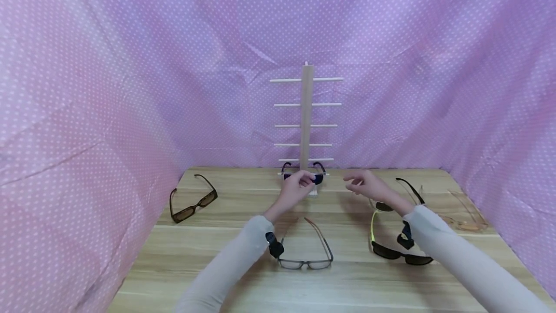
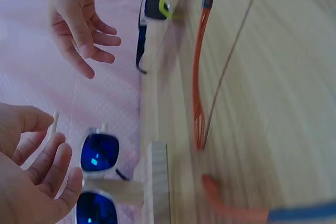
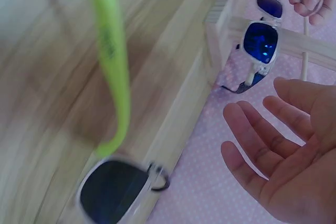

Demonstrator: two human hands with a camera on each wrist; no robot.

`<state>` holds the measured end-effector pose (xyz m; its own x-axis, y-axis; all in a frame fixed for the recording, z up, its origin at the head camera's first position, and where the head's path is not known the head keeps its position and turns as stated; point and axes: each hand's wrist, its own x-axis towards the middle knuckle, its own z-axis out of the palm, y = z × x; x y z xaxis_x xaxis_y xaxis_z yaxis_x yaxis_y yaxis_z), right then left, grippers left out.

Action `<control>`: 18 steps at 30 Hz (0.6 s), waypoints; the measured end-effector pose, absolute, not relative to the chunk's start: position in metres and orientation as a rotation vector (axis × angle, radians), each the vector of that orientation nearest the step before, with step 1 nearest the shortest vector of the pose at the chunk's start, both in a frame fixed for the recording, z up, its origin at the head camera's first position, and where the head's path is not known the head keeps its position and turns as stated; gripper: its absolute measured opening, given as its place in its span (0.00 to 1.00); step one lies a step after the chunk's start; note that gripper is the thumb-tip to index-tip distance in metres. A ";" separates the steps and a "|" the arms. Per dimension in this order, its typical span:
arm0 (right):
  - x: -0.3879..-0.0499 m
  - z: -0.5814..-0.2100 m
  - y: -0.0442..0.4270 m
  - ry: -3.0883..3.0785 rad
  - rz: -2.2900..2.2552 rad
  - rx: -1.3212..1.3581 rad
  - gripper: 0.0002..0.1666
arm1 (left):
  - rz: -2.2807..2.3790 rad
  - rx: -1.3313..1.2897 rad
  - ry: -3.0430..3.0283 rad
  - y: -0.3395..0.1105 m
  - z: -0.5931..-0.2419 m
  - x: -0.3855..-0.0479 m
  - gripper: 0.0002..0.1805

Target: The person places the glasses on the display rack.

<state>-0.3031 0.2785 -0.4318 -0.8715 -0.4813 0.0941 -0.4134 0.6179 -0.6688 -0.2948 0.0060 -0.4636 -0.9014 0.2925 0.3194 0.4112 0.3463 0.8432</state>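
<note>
Sunglasses (image 1: pixel 319 178) with blue mirrored lenses and a clear frame sit on the lowest rod of an upright wooden glasses rack (image 1: pixel 306 115). In front of them is my left hand (image 1: pixel 296 188), its fingers loosely bent. The left wrist view shows no eyewear in this left hand (image 2: pixel 31 166); a white rod end appears close by its fingertips. To the right of the rack, my right hand (image 1: pixel 369 186) hovers apart from the sunglasses. Its spread, relaxed fingers hold nothing in the right wrist view, where the blue lenses (image 3: pixel 261 42) lie beyond the fingertips.
Brown sunglasses (image 1: pixel 204 202) lie at the table's left. Eyeglasses (image 1: pixel 305 264) with orange temple tips are near the middle front. Yellow-green-armed sunglasses (image 1: pixel 401 256) lie below my right arm, with dark-lensed sunglasses (image 1: pixel 384 206) behind them. Pale clear-framed glasses (image 1: pixel 469 226) are at far right.
</note>
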 end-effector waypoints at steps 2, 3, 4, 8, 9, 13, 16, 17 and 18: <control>-0.300 -0.431 0.286 2.756 -1.020 -0.795 0.18 | -1.616 -0.703 -2.508 0.012 -0.465 -0.293 0.09; -0.298 -0.430 0.290 2.759 -0.988 -0.807 0.17 | -1.619 -0.732 -2.518 0.014 -0.466 -0.292 0.09; -0.296 -0.430 0.294 2.759 -0.956 -0.819 0.17 | -1.620 -0.764 -2.532 0.017 -0.467 -0.290 0.09; -0.287 -0.428 0.311 2.750 -0.865 -0.860 0.16 | -1.612 -0.905 -2.560 0.028 -0.472 -0.287 0.10; -0.285 -0.427 0.316 2.734 -0.865 -0.877 0.16 | -1.607 -0.942 -2.563 0.031 -0.473 -0.287 0.10; -0.279 -0.425 0.336 2.645 -0.891 -0.955 0.15 | -1.576 -1.053 -2.592 0.043 -0.475 -0.284 0.11; -0.276 -0.425 0.351 2.602 -0.902 -1.006 0.15 | -1.552 -1.122 -2.630 0.051 -0.476 -0.282 0.12; -0.276 -0.425 0.356 2.591 -0.904 -1.034 0.16 | -1.549 -1.137 -2.643 0.054 -0.476 -0.282 0.13; -0.276 -0.426 0.361 2.578 -0.905 -1.030 0.16 | -1.529 -1.150 -2.658 0.057 -0.477 -0.281 0.13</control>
